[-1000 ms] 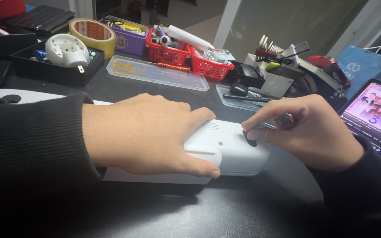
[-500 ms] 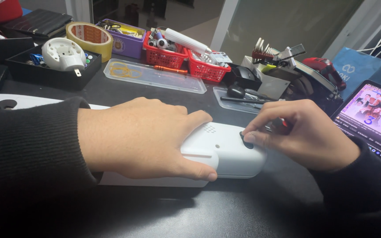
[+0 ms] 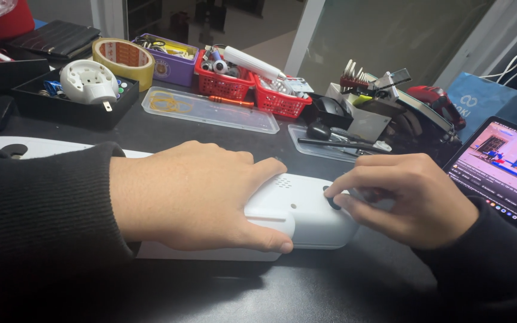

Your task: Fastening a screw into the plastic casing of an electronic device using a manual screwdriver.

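Note:
A white plastic device [image 3: 306, 212] with rounded corners lies on the dark table in the middle of the head view. My left hand [image 3: 192, 197] lies flat over its left part, thumb along the front edge, pressing it down. My right hand [image 3: 411, 197] is at the device's right end, index finger and thumb pinched on a small dark thing at a hole in its top. What the fingers pinch is too small to make out. Both wrists wear black sleeves.
At the back stand red baskets [image 3: 228, 84] of small parts, a purple box [image 3: 172, 66], a roll of tape [image 3: 124, 57], a black tray with a white round part [image 3: 88, 81] and clear lids [image 3: 210, 110]. A laptop screen [image 3: 510, 170] glows at right. Tools [image 3: 384, 96] are piled behind.
My right hand's fingertips have shifted slightly on the device's right end; the left hand stays pressed on it. The camera view has drifted a little.

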